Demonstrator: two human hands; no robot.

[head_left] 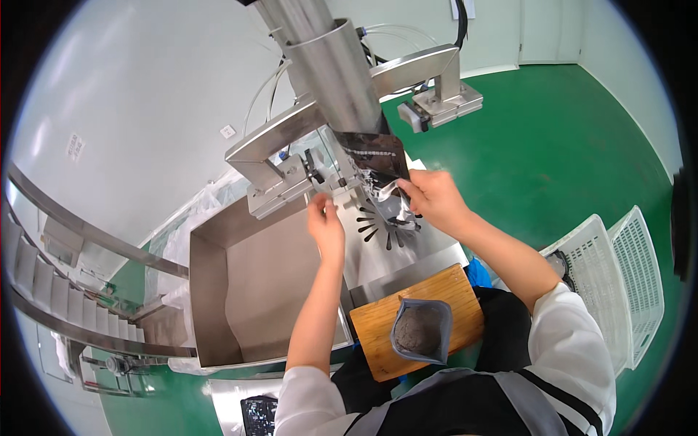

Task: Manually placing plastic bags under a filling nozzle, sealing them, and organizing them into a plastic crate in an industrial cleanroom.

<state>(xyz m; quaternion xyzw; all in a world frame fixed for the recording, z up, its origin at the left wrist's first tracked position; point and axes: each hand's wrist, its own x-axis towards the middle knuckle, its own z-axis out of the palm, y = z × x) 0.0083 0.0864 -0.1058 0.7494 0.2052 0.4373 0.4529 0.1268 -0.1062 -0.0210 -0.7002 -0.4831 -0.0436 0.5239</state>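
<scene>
A black and silver pouch (372, 161) hangs with its top at the lower end of a steel filling tube (338, 76). My right hand (438, 199) pinches the pouch's right side between thumb and fingers. My left hand (326, 227) is raised left of the pouch, apart from it, just below the left clamp (282, 187) of the machine. Its fingers are half curled, thumb slightly apart, and nothing shows in them. Close to my body, an opened pouch (422, 330) filled with grey-brown powder stands on a wooden board (378, 331).
A deep steel bin (273, 291) sits left of the slotted metal plate (355, 263) under the tube. The right clamp (443, 105) juts out beyond my right hand. White plastic baskets (607, 291) stand at the right on the green floor (538, 152). A ribbed conveyor (69, 305) curves at the far left.
</scene>
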